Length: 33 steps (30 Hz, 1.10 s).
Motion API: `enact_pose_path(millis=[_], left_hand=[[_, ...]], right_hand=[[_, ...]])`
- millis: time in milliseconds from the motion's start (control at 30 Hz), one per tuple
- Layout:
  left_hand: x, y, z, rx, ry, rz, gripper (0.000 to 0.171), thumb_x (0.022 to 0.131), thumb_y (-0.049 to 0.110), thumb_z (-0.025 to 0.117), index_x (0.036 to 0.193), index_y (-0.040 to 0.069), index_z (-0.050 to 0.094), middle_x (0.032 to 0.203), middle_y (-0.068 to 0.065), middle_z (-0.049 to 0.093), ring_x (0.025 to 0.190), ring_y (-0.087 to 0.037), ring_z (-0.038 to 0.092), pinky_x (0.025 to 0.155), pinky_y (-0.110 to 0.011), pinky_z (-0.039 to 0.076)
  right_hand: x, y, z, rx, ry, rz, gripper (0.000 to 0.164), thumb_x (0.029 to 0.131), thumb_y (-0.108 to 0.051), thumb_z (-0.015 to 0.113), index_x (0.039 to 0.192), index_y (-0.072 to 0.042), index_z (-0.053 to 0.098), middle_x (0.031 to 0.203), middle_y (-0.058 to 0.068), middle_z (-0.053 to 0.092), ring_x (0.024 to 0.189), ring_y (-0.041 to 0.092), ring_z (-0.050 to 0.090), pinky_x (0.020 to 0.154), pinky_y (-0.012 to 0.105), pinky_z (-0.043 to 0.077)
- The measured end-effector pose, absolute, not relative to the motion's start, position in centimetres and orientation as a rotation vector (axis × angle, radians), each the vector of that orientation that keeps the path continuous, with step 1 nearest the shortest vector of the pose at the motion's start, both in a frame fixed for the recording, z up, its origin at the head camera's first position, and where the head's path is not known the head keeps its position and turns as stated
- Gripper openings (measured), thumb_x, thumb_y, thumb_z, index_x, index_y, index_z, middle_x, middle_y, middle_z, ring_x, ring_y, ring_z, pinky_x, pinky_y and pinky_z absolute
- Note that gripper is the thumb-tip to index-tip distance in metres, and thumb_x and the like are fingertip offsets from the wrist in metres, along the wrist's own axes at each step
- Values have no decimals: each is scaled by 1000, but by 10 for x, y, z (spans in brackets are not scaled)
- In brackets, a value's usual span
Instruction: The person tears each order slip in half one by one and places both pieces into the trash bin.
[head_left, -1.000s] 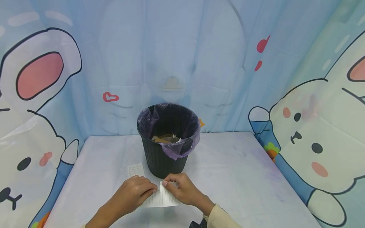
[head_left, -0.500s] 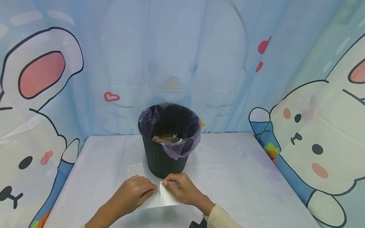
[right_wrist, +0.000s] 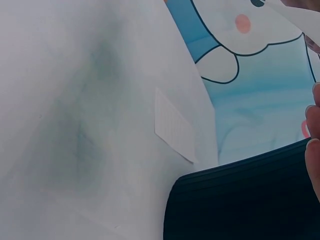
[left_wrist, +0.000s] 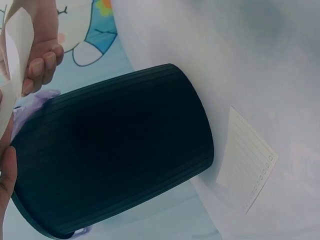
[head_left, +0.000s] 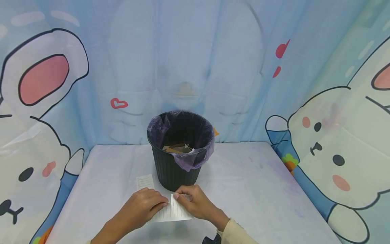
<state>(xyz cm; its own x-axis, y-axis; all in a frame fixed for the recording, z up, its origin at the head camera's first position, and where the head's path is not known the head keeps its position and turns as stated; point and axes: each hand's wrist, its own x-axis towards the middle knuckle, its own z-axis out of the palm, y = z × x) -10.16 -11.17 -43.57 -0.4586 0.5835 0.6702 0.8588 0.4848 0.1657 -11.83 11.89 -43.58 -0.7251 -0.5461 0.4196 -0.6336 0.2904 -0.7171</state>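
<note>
A white ruled sheet of paper is held up between both hands, in front of the bin. My left hand pinches its upper edge on one side, and my right hand pinches it close by. Between the fingers the edge bends apart, with one flap of paper rising beside the right hand in the left wrist view. A second ruled slip lies flat on the table, left of the bin, partly covered by the left hand in the head view.
A black ribbed waste bin with a purple liner stands just beyond the hands. Scraps of cardboard and paper lie inside it. The white-covered table meets a blue cartoon curtain at the back.
</note>
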Motion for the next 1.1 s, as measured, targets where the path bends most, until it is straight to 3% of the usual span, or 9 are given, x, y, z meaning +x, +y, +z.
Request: enact_pose_path(millis=[1100], left_hand=[[-101, -111, -434, -1187, -2185, -659, 10, 82, 16, 80, 90, 18, 75, 78, 13, 69, 68, 1, 56, 66, -14, 49]], right_hand=[[-113, 117, -425, 1077, -2469, 1456, 11, 93, 5, 63, 87, 2, 72, 83, 13, 75, 74, 0, 58, 70, 22, 56]])
